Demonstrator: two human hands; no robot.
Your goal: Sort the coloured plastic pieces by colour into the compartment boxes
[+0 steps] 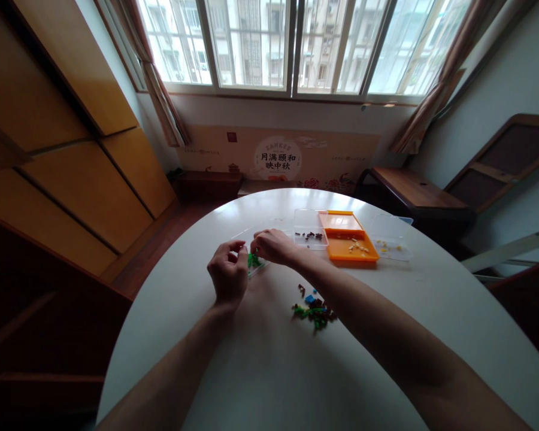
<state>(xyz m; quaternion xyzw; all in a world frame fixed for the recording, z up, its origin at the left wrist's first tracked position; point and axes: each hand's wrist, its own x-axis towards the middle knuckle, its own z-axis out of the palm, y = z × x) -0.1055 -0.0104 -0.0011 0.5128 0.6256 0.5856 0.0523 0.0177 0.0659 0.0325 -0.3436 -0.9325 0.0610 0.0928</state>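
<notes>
My left hand (228,272) is closed, with thumb and fingers curled together at the left edge of a clear plastic tray; whatever it holds is hidden. Small green building bricks (254,261) lie in that tray between my two hands. Over the same tray bends my right hand (272,244), its fingers drawn together and pointing down; what they grip, if anything, is too small to make out. Closer to me, a mixed pile of green, brown and blue bricks (317,312) lies on the table beside my right forearm, which hides its right edge.
An orange tray (335,254) holds pale pieces. To its left a clear box (312,244) has dark brown pieces, and to its right another clear box (404,254) has yellow ones. All stand on a round white table (170,335). A wooden chair (422,185) is beyond it.
</notes>
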